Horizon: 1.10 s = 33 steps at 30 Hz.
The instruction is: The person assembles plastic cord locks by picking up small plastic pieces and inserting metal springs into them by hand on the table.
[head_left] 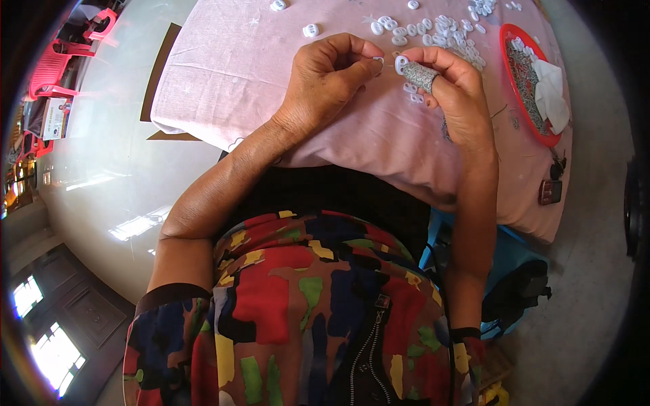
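My left hand (328, 81) is closed over the table, thumb and forefinger pinching a small white plastic piece (378, 59). Facing it, my right hand (455, 84) grips a white oval plastic piece (401, 65) between thumb and fingers. A grey knitted sleeve (421, 76) covers the right thumb. Something thin, like a wire, seems to run between the two pieces; it is too fine to make out. Just below the right fingertips lie a few more white ovals (416, 98) on the cloth. Beyond both hands spreads a loose heap of white ovals (447, 30).
A pink cloth (217, 74) covers the table. At the right, a red tray (505, 40) holds many small grey metal parts and a white crumpled sheet (552, 98). Keys (558, 164) and a small dark device (550, 192) lie near the right edge. Red chairs (51, 68) stand far left.
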Each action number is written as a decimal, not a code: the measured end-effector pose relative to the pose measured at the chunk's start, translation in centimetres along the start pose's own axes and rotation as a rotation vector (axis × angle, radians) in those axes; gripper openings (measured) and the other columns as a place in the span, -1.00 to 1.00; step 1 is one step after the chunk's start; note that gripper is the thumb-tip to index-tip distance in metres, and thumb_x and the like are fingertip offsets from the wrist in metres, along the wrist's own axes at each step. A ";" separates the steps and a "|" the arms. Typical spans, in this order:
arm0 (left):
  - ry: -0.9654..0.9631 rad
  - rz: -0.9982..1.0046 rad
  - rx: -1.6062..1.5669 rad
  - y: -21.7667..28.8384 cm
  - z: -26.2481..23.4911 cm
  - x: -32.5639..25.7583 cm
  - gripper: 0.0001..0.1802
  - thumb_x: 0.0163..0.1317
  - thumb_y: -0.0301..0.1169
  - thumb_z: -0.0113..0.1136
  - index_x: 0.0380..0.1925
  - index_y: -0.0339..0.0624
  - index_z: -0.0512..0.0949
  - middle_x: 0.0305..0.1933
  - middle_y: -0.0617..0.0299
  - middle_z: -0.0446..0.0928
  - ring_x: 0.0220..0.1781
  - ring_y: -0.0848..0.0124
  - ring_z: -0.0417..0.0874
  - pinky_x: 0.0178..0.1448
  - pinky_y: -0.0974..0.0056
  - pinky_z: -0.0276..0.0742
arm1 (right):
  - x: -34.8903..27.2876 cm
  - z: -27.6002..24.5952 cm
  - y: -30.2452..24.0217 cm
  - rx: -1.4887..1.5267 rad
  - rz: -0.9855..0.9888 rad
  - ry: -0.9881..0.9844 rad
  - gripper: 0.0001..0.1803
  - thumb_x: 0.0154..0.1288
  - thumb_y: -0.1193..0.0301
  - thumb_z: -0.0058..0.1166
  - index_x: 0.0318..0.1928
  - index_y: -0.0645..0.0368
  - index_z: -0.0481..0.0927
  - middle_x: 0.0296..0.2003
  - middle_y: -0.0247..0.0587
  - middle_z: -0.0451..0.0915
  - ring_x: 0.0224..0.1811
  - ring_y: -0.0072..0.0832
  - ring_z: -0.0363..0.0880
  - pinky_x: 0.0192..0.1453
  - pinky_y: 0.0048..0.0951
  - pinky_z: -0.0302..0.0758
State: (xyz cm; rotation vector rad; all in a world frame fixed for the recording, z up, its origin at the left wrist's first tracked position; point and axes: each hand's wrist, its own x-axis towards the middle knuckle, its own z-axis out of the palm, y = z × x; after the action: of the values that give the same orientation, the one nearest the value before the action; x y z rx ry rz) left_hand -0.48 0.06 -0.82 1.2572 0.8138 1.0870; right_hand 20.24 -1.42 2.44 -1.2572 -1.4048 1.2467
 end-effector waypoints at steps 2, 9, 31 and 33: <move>0.007 -0.017 -0.004 0.1 0.0 0.0 -0.89 0.33 -0.52 0.23 -0.18 -0.31 0.63 -0.32 0.30 0.64 -0.35 0.66 0.57 -0.27 0.54 0.50 | 0.0 0.0 0.0 -0.004 -0.011 -0.021 -0.75 0.28 0.48 0.06 -0.07 0.21 0.69 -0.33 -0.49 0.64 -0.40 -0.83 0.40 -0.38 -0.73 0.29; -0.007 -0.006 -0.010 0.0 0.0 0.0 -0.88 0.32 -0.52 0.24 -0.18 -0.31 0.62 -0.31 0.29 0.64 -0.32 0.66 0.57 -0.24 0.55 0.51 | 0.0 0.3 0.0 -0.039 0.010 -0.010 -0.75 0.28 0.49 0.06 -0.08 0.20 0.69 -0.35 -0.51 0.63 -0.43 -0.84 0.37 -0.40 -0.74 0.27; -0.034 0.001 -0.083 -0.1 -0.1 0.0 -0.88 0.34 -0.51 0.23 -0.16 -0.29 0.63 -0.30 0.28 0.66 -0.29 0.64 0.60 -0.18 0.53 0.54 | -0.2 0.8 -0.7 -0.042 -0.001 -0.011 -0.73 0.27 0.52 0.01 -0.05 0.23 0.67 -0.35 -0.54 0.60 -0.46 -0.86 0.35 -0.41 -0.76 0.25; -0.014 -0.034 -0.082 0.5 -0.1 -0.1 -0.88 0.33 -0.50 0.23 -0.17 -0.27 0.64 -0.29 0.29 0.65 -0.30 0.64 0.58 -0.19 0.52 0.53 | -0.2 0.7 -0.6 -0.034 0.001 0.018 -0.73 0.27 0.52 0.02 -0.06 0.22 0.67 -0.35 -0.54 0.60 -0.45 -0.85 0.36 -0.41 -0.76 0.26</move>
State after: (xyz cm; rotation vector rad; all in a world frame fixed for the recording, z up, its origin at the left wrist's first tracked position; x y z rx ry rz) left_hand -0.71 -0.05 -0.35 1.1775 0.7703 1.0733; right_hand 19.53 -1.73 2.97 -1.2897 -1.4179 1.2141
